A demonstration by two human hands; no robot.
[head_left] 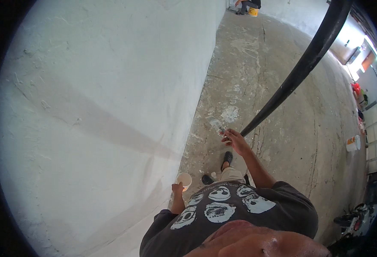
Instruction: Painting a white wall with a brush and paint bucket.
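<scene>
right hand (pixel 237 142) pinching a scraper (pixel 216 124), left hand (pixel 177 187) clasping a bucket (pixel 184 180); a careless rightward swing could clip the black pole (pixel 293 83) right of the scraper grip.

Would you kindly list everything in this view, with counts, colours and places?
Scraper: 1, grey-white, in the right hand
Tub: 1, whitish, in the left hand
Pole: 1, black, slanting across upper right
Wall: 1, white, left side
Floor: 1, grey with white patches, middle
Yellow bucket: 1, yellow, far end
Co-worker: 1, dark clothes, at the yellow bucket
White bucket: 1, white, right side
Motorcycle, probably: 1, dark, lower right
Small items: several, some red, right edge, unclear
Shirt: 1, dark grey with pale prints, lower middle
Shoes: 2, black, above the shirt
Hands: 2, bare, holding scraper and tub
</scene>
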